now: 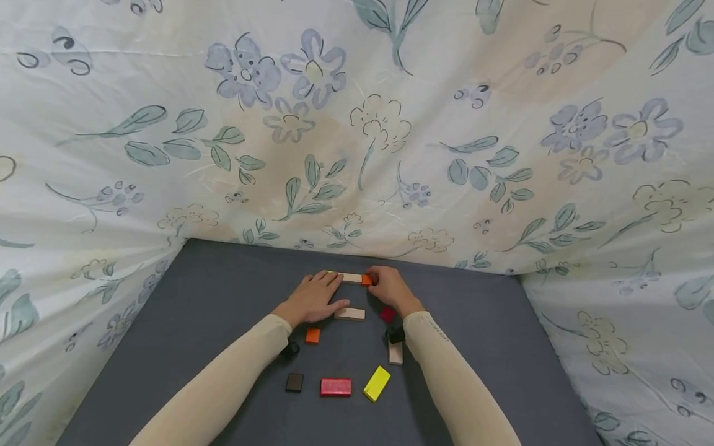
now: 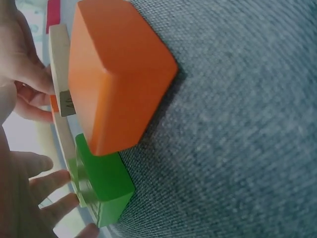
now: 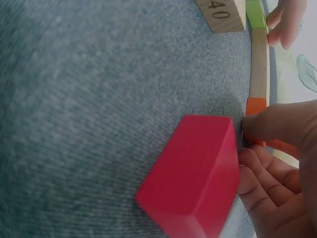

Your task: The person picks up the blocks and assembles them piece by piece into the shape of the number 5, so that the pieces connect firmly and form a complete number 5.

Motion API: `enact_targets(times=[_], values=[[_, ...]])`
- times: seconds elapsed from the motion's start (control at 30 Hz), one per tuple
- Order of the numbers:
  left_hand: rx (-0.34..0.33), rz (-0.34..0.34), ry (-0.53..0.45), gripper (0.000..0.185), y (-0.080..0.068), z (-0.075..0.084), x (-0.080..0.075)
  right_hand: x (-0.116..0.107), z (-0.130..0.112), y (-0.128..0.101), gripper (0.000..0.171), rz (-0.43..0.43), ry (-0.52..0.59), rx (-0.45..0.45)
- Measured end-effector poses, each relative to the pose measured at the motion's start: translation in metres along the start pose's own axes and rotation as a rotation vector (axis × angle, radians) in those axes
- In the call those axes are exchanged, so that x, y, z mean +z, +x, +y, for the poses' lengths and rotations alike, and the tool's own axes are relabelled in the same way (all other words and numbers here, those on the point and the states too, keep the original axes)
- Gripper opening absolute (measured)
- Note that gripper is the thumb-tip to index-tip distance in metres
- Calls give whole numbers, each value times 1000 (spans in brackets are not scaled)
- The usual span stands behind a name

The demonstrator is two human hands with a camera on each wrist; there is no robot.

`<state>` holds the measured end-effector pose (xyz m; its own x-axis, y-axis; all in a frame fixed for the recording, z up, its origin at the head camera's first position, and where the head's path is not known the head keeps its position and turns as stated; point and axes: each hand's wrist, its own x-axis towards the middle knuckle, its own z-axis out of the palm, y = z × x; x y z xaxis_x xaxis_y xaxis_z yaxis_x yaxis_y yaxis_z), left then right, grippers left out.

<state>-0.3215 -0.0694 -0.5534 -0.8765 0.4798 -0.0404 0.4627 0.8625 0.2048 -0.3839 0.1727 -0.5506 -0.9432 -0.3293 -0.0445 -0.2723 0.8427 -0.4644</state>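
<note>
Near the back of the dark mat, my right hand [image 1: 392, 291] pinches a small orange block [image 1: 365, 280] between thumb and fingers. That block sits at the right end of a long pale wooden block [image 1: 351, 278]. At the other end, a light green block [image 3: 255, 14] continues the row. Fairly straight fingers of my left hand [image 1: 312, 300] touch the light green block, as the left wrist view shows. A second wooden block [image 1: 349, 314] lies just in front, close to the left thumb. A darker green block [image 2: 106, 173] is hidden under the left hand in the head view.
Nearer me lie another orange block [image 1: 313, 336], a crimson block [image 1: 387, 314], an upright-lying wooden block [image 1: 395, 353], a dark brown block [image 1: 294, 383], a red block [image 1: 336, 388] and a yellow block [image 1: 377, 383]. Floral fabric [image 1: 312, 186] rises behind the mat's back edge.
</note>
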Motion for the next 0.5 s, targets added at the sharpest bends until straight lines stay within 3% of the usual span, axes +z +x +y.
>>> enact_targets(times=[0.3, 0.5], values=[[4, 27, 12, 83, -2, 3, -2, 0, 1, -1, 41, 2, 11, -8], [30, 65, -81, 82, -7, 1, -12, -1, 2, -2, 43, 4, 32, -11]])
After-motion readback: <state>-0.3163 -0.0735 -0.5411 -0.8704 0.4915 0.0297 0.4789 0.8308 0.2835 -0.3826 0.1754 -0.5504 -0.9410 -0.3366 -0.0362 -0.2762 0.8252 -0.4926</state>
